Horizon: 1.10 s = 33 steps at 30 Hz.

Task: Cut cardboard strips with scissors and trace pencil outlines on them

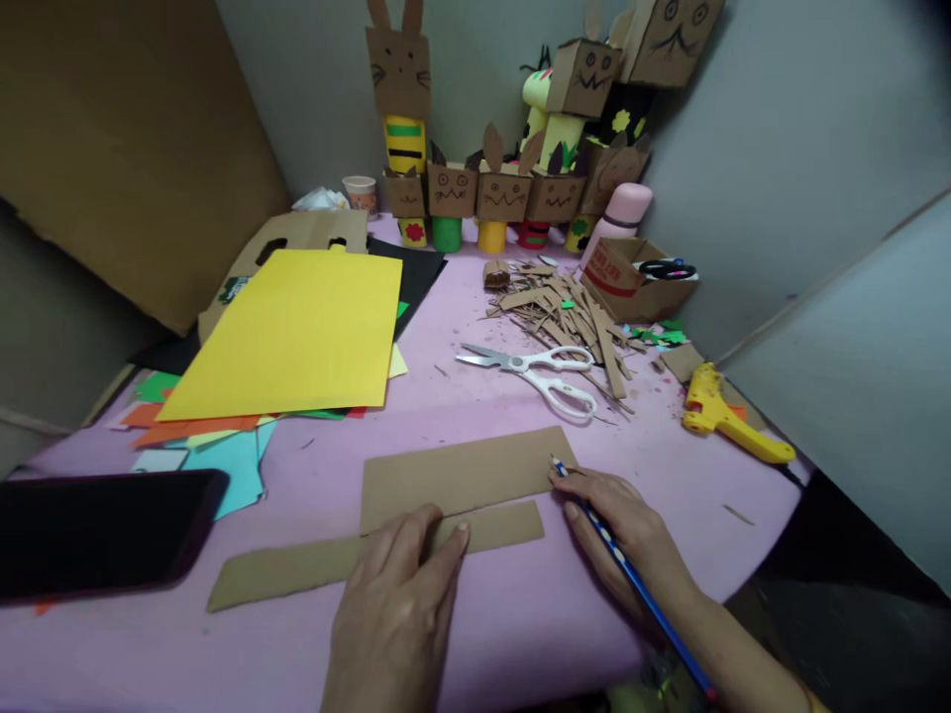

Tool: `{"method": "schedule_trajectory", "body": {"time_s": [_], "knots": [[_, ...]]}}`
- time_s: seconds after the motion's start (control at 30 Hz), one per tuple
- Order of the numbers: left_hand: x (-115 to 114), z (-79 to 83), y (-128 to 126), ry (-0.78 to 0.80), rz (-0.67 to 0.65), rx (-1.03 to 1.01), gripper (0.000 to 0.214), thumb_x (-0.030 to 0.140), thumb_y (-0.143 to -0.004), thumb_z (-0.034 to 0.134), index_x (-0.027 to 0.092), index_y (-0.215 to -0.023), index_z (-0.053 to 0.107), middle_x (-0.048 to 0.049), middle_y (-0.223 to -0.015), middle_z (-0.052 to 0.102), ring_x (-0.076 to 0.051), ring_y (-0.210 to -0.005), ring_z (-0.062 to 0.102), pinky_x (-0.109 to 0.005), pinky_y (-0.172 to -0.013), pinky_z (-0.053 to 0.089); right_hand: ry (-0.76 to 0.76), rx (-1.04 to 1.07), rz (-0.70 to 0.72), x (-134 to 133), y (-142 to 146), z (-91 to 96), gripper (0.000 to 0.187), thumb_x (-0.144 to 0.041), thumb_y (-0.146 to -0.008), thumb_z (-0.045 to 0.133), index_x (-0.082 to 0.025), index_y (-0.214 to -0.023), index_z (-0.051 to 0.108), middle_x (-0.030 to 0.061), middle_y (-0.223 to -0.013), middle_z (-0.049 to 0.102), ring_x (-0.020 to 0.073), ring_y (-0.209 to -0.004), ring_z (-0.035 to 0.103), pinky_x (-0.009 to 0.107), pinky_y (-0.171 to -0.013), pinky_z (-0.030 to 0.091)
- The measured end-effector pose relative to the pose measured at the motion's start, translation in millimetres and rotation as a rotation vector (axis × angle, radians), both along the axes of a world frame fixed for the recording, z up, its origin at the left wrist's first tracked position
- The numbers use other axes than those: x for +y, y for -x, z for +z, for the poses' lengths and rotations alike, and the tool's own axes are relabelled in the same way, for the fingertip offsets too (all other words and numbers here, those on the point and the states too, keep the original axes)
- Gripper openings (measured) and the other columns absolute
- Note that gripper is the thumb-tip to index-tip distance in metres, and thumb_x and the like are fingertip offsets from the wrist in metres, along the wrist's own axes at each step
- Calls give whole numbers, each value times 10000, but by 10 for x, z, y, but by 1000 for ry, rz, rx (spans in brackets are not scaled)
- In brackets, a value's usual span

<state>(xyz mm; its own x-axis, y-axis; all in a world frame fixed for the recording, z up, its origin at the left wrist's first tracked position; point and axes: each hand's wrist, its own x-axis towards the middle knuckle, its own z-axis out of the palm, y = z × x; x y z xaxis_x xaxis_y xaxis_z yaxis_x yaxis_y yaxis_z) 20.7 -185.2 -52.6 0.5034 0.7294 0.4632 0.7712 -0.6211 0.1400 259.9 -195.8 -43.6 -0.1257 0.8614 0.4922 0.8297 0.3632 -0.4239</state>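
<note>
A blue pencil (631, 569) with pale dots rests in my right hand (631, 535), which is closed around it. Its sharpened tip is over the right end of a rectangular cardboard piece (453, 475) that lies flat on the table. Along the lower edge of that piece lies a narrower cardboard strip (289, 574), slanting slightly. My left hand (405, 574) holds the strip down near its middle, with the thumb and fingers bent. The hand covers part of the strip and the lower left corner of the larger piece.
White-handled scissors (520, 366) lie behind the cardboard, near a heap of cardboard scraps (554, 307). A yellow glue gun (732, 421) sits at right. Yellow paper (297, 337) and a dark phone-like device (111, 535) are at left. Cardboard animal figures (505, 193) stand along the back.
</note>
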Motion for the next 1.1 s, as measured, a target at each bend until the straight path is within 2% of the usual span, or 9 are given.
{"method": "schedule_trajectory", "body": {"time_s": [0.2, 0.4, 0.57, 0.77, 0.9, 1.1], "knots": [[-76, 35, 101, -11, 13, 26, 270, 134, -861, 444, 165, -1014, 664, -139, -986, 603, -256, -891, 560, -416, -697, 550, -41, -15, 2, -3, -20, -3, 223, -132, -841, 481, -208, -1008, 607, 77, -971, 722, 217, -902, 674, 365, -766, 553], [-144, 25, 318, 42, 11, 53, 260, 210, -863, 493, 217, -1083, 631, -99, -1007, 614, -211, -893, 585, -326, -716, 544, -21, -6, -5, -14, -34, -72, 224, -151, -844, 490, -231, -1014, 611, 66, -998, 719, 223, -936, 667, 375, -789, 547], [-167, 29, 439, 46, 81, 15, 253, 245, -870, 495, 210, -1068, 648, -114, -1046, 603, -226, -924, 592, -351, -734, 539, -53, -20, -6, -5, -28, -63, 214, -140, -836, 491, -237, -976, 621, 59, -954, 730, 221, -894, 681, 369, -757, 558], [-127, 21, 513, 27, 107, -23, 268, 274, -871, 494, 189, -1075, 645, -135, -1115, 574, -261, -978, 582, -415, -779, 533, -66, -52, 1, 4, -25, -36, 215, -111, -829, 490, -209, -963, 626, 76, -947, 732, 221, -897, 681, 375, -753, 567], [-87, 22, 520, 9, 64, 4, 276, 245, -876, 480, 175, -1099, 626, -146, -1202, 551, -282, -1072, 548, -458, -841, 523, -67, -48, 4, 5, -19, -34, 211, -116, -830, 492, -214, -954, 631, 71, -938, 736, 218, -891, 684, 372, -747, 571], [-42, 13, 541, -6, -7, 41, 302, 215, -874, 469, 151, -1139, 600, -133, -1295, 543, -292, -1200, 478, -465, -898, 512, -82, -63, -2, 15, -26, -23, 230, -108, -820, 491, -224, -947, 643, 63, -907, 745, 222, -870, 695, 370, -731, 580]]}}
